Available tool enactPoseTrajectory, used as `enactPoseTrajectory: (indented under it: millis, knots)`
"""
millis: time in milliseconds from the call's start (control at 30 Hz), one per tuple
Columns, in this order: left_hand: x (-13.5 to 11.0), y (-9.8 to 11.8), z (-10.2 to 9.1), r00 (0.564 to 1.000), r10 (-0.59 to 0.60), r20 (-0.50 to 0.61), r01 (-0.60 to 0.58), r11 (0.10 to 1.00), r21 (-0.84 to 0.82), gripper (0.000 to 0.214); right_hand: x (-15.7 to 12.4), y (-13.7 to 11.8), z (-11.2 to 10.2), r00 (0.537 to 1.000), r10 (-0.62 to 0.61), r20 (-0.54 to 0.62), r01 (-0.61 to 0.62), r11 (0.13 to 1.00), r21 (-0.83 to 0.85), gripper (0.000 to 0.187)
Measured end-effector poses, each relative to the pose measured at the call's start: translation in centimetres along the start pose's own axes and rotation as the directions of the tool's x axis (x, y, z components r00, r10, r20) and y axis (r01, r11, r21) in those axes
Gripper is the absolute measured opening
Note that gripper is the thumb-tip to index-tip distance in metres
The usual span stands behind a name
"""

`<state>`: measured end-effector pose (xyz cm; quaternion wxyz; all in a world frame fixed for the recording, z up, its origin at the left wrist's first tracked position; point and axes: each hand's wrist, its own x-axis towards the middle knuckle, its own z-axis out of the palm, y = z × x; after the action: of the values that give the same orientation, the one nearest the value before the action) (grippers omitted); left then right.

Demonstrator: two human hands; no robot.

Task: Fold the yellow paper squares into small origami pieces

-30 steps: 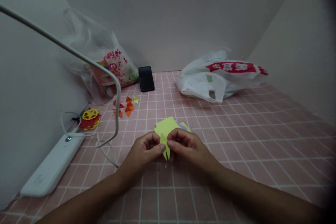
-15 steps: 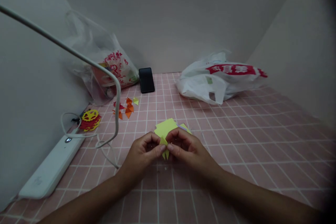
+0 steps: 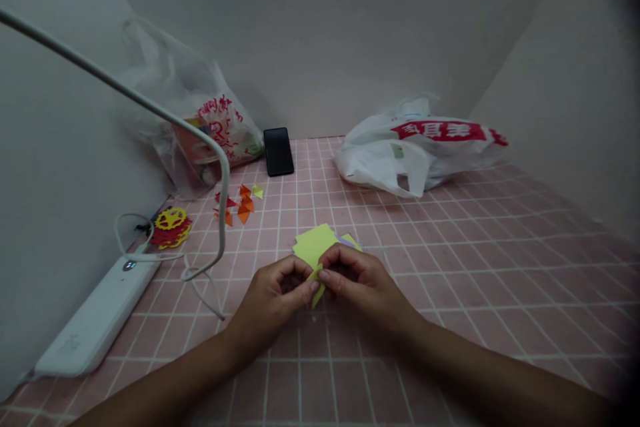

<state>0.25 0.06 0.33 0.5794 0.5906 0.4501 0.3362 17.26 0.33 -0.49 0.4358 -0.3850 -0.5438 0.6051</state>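
A small folded piece of yellow paper (image 3: 319,293) is pinched between my two hands, low over the table. My left hand (image 3: 277,290) grips its left side with thumb and forefinger. From the right, my right hand (image 3: 360,280) pinches the upper part, thumb toward me. The fingertips cover part of the folds. Just beyond the hands lies a stack of yellow paper sheets (image 3: 314,240), with a purple edge showing at its right. Farther back on the left are several small folded paper pieces (image 3: 245,205) in orange, red and yellow.
On the left, a white power bank (image 3: 95,317) with a looped cable (image 3: 224,213) lies near red and yellow cut-out shapes (image 3: 171,227). Along the back are a clear plastic bag (image 3: 200,120), a black phone (image 3: 279,152) and a white plastic bag (image 3: 385,160). Pink tiled tabletop (image 3: 475,320) lies beneath.
The folded yellow paper has turned in my fingers, from facing me with two points down to a slanted, narrower side. My hands stay in nearly the same place.
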Motion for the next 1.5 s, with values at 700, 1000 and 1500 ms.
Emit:
enactPoseTrajectory:
  millis: [700, 1000, 1500]
  knots:
    - [0.5, 0.4, -0.7, 0.993, -0.061, -0.098, 0.051, 0.994, -0.097, 0.016, 0.3, -0.9, 0.1, 0.991, 0.118, -0.064, -0.115, 0.993, 0.040, 0.016]
    - [0.1, 0.4, -0.4, 0.988, 0.101, -0.117, -0.106, 0.994, -0.039, 0.011, -0.3, -0.5, -0.1, 0.999, 0.023, -0.040, -0.028, 0.993, -0.117, 0.018]
    - [0.1, 0.7, -0.3, 0.986, 0.091, -0.141, -0.116, 0.976, -0.185, 0.012, -1.0, -0.3, 0.3, 0.976, -0.206, -0.064, 0.169, 0.915, -0.368, 0.014]
